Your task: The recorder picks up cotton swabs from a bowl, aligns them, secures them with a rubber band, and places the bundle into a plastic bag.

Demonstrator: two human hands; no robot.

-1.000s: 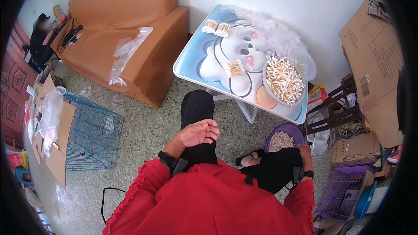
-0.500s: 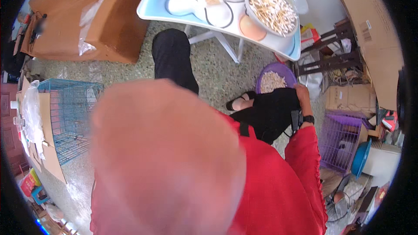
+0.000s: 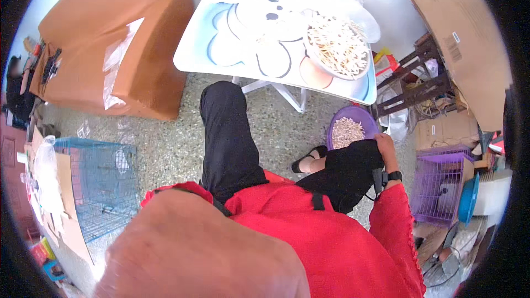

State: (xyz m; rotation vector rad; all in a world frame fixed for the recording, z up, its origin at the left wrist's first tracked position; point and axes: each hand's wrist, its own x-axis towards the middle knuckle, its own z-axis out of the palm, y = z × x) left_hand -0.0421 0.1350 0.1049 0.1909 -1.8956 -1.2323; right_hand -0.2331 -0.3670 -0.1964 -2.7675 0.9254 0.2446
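Note:
My left hand (image 3: 204,243) looms very close at the lower left, large and blurred, covering part of my red top. Its fingers cannot be made out. My right hand (image 3: 386,148), with a dark watch at the wrist, rests against the knee of my black trousers (image 3: 353,171); its fingers are mostly hidden there. Ahead, a white bowl (image 3: 317,62) heaped with cotton swabs (image 3: 338,44) stands on a folding table (image 3: 221,58) with a cartoon print. On the floor by my right knee is a purple basin (image 3: 367,118) holding a pile of small pale pieces (image 3: 346,131).
At the left are a brown-covered sofa (image 3: 149,49) and a blue wire cage (image 3: 105,187). To the right stand a purple wire cage (image 3: 441,187), a blue basin (image 3: 468,200) and large cardboard sheets (image 3: 458,27). White crossed legs (image 3: 284,96) support the table.
My view has tilted, so the table, sofa and basin sit lower in it. My left hand has dropped toward the lower left, uncovering more of my lap. My right hand stays at the knee.

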